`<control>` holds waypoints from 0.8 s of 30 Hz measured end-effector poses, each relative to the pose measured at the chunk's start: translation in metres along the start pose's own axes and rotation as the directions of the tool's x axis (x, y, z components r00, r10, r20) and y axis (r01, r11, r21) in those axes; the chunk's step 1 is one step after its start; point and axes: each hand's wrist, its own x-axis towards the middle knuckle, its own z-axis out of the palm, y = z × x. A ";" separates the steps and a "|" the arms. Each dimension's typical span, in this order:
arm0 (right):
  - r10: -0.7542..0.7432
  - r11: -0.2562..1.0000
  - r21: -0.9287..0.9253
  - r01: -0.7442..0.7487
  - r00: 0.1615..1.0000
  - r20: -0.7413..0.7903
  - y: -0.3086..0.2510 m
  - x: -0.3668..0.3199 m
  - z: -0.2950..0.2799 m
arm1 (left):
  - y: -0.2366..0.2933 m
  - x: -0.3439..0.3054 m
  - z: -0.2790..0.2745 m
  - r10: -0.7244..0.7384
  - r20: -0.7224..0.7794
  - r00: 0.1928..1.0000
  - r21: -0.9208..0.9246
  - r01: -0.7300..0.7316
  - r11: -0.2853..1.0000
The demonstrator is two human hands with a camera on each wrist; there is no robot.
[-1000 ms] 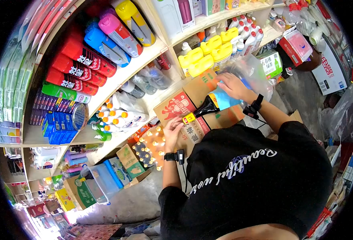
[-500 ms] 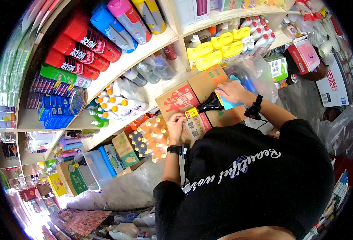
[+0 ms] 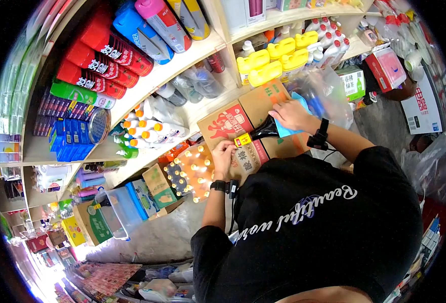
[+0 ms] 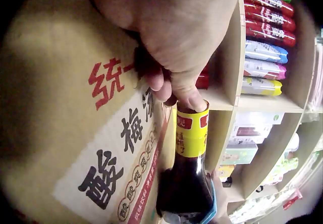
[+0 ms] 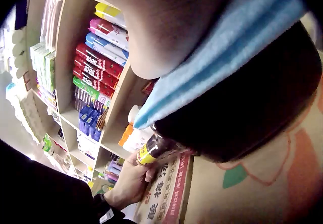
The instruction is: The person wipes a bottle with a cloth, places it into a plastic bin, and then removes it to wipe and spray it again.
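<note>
A dark glass bottle [image 3: 264, 130] with a yellow-and-red band at its neck lies over a cardboard box [image 3: 255, 103]. My left hand [image 3: 223, 157] pinches its capped end between thumb and fingers; in the left wrist view the thumb lies against the top of the yellow band [image 4: 191, 142]. At the wide end, my right hand [image 3: 294, 117] holds a light blue cloth [image 3: 285, 132] against the bottle's body. The right wrist view shows the folded cloth [image 5: 222, 62] between that hand and the dark glass, hiding part of the bottle.
Shelves with red spray cans [image 3: 112, 45] and yellow jugs [image 3: 266, 73] stand behind the box. A pack of yellow-capped bottles [image 3: 195, 169] lies left of it. A clear plastic bag [image 3: 329, 93] and a green-and-white carton [image 3: 353, 85] are to the right.
The head view has shifted slightly. My right hand has moved with the cloth over the bottle's body, its fingers now lower across it. My left hand keeps its hold on the neck end.
</note>
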 end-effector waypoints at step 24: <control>0.074 0.993 -0.096 -0.073 0.997 0.007 -0.025 0.012 0.018 | 0.003 -0.001 0.001 0.003 0.002 1.000 -0.020 -0.002 1.000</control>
